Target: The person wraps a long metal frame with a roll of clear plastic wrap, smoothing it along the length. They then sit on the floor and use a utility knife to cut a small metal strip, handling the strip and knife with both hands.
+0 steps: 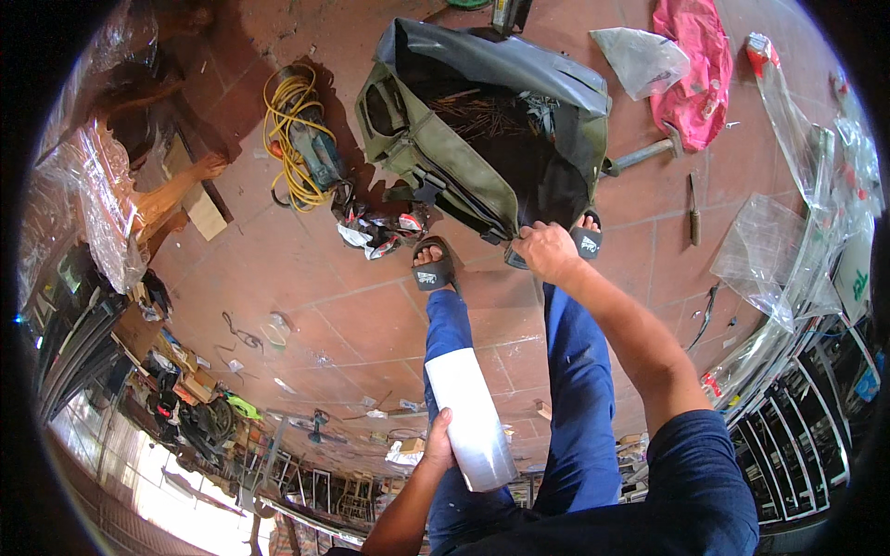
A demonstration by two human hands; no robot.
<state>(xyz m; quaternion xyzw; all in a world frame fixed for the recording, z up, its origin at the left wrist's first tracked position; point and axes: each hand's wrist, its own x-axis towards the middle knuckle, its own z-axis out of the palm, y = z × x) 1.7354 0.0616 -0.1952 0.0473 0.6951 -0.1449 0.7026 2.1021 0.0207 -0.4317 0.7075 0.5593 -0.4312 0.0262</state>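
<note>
My left hand (439,441) is wrapped round the side of a shiny silver-white roll (470,412), which looks like wrapping film and rests along my left thigh. Ahead, my right hand (547,250) is closed on the near corner of a large olive-green tool bag (464,171). The bag stands wide open on the floor, its dark flap folded back on the far side. Inside lie many loose nails or screws (477,113) and a small grey bundle (540,111). My fingertips at the bag's rim are partly hidden.
Left of the bag lies a power tool (320,153) with a coiled yellow cord (295,111). To its right are a hammer (644,156), a wood-handled pointed tool (693,213), a pink sack (700,74) and clear plastic sheeting (769,246). Wooden furniture (171,190) wrapped in plastic stands far left.
</note>
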